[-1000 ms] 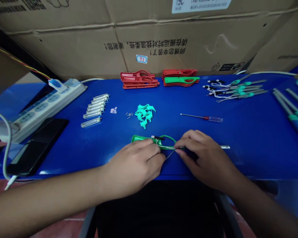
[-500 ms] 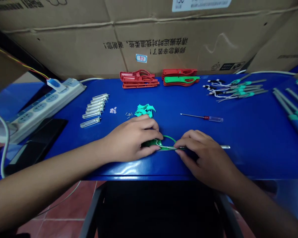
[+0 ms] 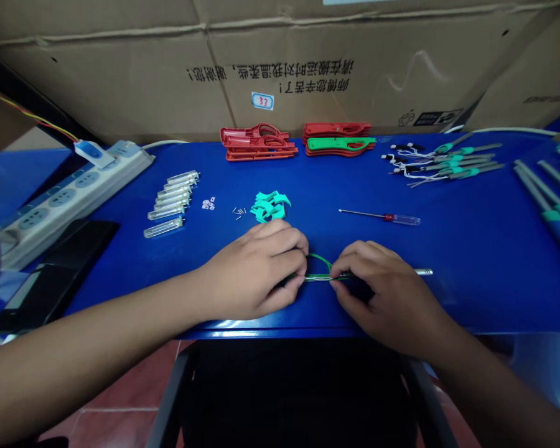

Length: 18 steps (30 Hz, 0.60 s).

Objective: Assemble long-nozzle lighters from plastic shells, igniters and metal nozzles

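A green plastic handle shell (image 3: 325, 261) with a looped opening lies low over the front of the table, mostly covered by my hands. My left hand (image 3: 261, 270) is closed over its left end, fingertips pressed together; exactly what they pinch is hidden. My right hand (image 3: 378, 286) pinches the shell's right end, thumb below and fingers above. Thin white wires (image 3: 317, 279) run along the shell between both hands. Past my right hand sticks out the silvery tip of a metal tube (image 3: 424, 272). Turquoise trigger-like pieces (image 3: 273, 205) lie just beyond my left hand.
A screwdriver (image 3: 401, 219) lies behind my right hand. Small screws (image 3: 239, 213), clear tubes (image 3: 168, 202) and a power strip (image 3: 65, 196) are leftward. Red shells (image 3: 256, 146) and a green shell (image 3: 338, 144) stand by the cardboard box (image 3: 280, 37). Wired rods (image 3: 452, 163) lie right.
My left fingers have curled in more tightly over the shell's left end, hiding more of it and the wires. My right hand keeps its pinch. The view has shifted slightly.
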Tool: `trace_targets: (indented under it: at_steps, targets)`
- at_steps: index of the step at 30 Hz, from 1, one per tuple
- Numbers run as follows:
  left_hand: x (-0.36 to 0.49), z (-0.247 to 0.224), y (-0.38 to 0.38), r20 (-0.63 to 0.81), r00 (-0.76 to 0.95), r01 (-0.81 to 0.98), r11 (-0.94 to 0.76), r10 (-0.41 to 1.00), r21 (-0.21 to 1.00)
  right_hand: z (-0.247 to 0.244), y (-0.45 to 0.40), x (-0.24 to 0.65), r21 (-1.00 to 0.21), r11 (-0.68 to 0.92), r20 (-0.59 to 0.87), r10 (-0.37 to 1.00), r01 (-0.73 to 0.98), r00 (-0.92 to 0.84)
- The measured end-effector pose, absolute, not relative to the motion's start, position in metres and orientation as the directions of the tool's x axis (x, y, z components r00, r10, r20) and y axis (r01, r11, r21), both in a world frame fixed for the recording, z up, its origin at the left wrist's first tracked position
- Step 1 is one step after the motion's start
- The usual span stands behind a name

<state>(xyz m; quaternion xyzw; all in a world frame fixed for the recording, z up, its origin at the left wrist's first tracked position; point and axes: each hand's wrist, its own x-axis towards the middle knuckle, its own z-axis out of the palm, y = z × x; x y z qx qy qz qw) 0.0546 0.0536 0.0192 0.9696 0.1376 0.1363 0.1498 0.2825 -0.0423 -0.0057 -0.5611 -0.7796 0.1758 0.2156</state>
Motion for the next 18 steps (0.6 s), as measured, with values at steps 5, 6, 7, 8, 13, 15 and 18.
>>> trace_targets:
  at_steps: [5,6,7,8,13,15,18]
  targets:
    - [0.051,0.0212,0.0495,0.211,0.946,0.19,-0.95,0.245,0.248,-0.0043,-0.0424,0.2808,-0.501,0.311,0.121,0.949,0.808,-0.29]
    - [0.0501,0.0209,0.0492,0.21,0.949,0.186,-0.954,0.237,0.235,-0.0042,-0.0425,0.2808,-0.499,0.318,0.12,0.947,0.806,-0.299]
    - [0.0494,0.0205,0.0491,0.206,0.95,0.188,-0.955,0.236,0.229,-0.0042,-0.0426,0.281,-0.495,0.325,0.12,0.944,0.806,-0.307]
    - [0.0489,0.02,0.049,0.201,0.949,0.194,-0.954,0.241,0.23,-0.0041,-0.0428,0.2812,-0.49,0.331,0.12,0.942,0.806,-0.314]
    - [0.0501,0.018,0.0485,0.163,0.944,0.221,-0.916,0.287,0.335,-0.0034,-0.0429,0.2815,-0.462,0.359,0.112,0.93,0.811,-0.349]
    - [0.0513,0.0183,0.0479,0.153,0.941,0.232,-0.904,0.302,0.358,-0.0028,-0.0428,0.281,-0.455,0.362,0.109,0.929,0.814,-0.353]
    - [0.0532,0.0192,0.046,0.15,0.939,0.237,-0.899,0.309,0.368,-0.002,-0.0424,0.2802,-0.451,0.367,0.116,0.928,0.813,-0.355]
